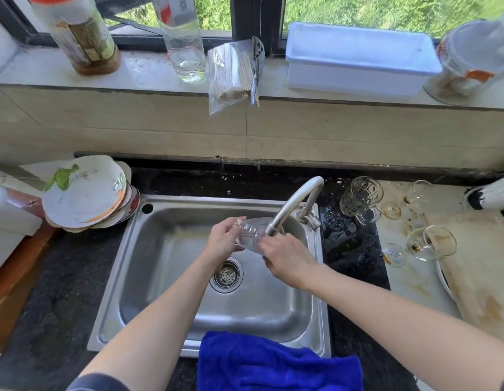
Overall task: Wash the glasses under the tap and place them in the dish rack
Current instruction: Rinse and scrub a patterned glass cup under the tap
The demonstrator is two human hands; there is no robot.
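Fingers (235,221) of left hand (224,240) and right hand (287,262) grip the glass (252,231) under the tap (294,199).

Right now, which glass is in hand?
The glass under the tap, held by left hand and right hand; the rest sit on the counter.
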